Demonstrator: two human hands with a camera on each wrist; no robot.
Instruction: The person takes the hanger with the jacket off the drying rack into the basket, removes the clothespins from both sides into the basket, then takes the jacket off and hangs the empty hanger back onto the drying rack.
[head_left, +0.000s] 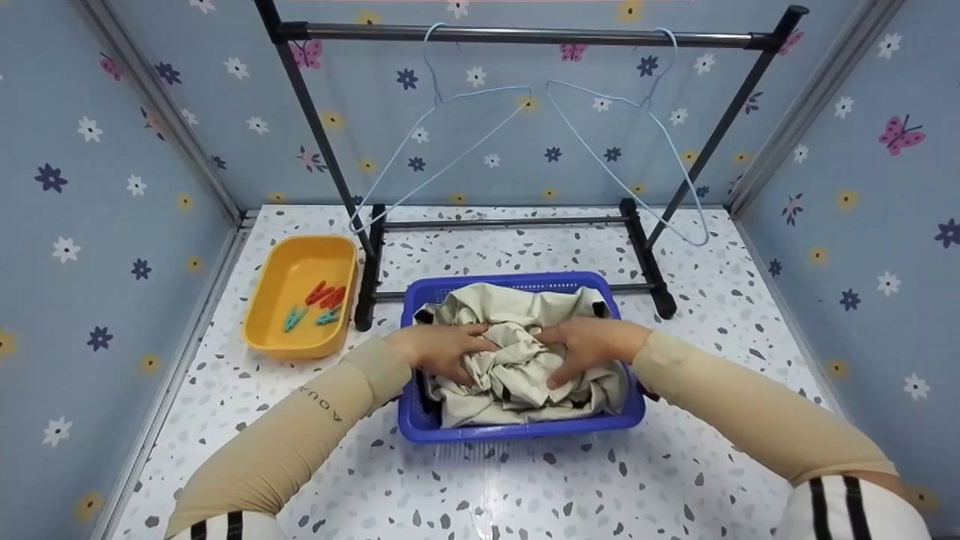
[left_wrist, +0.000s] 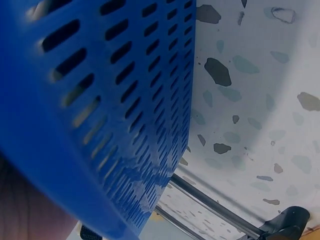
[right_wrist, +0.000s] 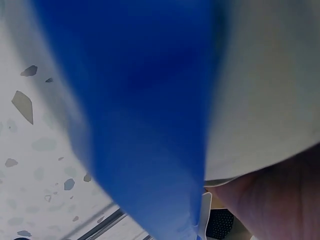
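Note:
A crumpled heap of cream-coloured cloth point(head_left: 517, 360) with dark patches fills the blue plastic basket point(head_left: 525, 433). From the left side my left hand point(head_left: 446, 349) reaches over the rim and rests on the cloth, thumb and fingers spread. Opposite it, my right hand point(head_left: 589, 345) touches the heap with its fingers parted. A strip of bunched fabric lies between the two hands. The left wrist view shows the slotted basket wall point(left_wrist: 135, 85) close up, with only a blurred part of the hand. In the right wrist view, cloth point(right_wrist: 265, 100) lies beside the blue rim.
Behind the basket stands a black metal clothes rack point(head_left: 525, 34). Two light-blue wire hangers point(head_left: 437, 101) point(head_left: 651, 105) hang from its bar. To the left, a yellow tub point(head_left: 296, 351) holds several red and teal clothes pegs point(head_left: 330, 297). Flowered walls border the speckled surface.

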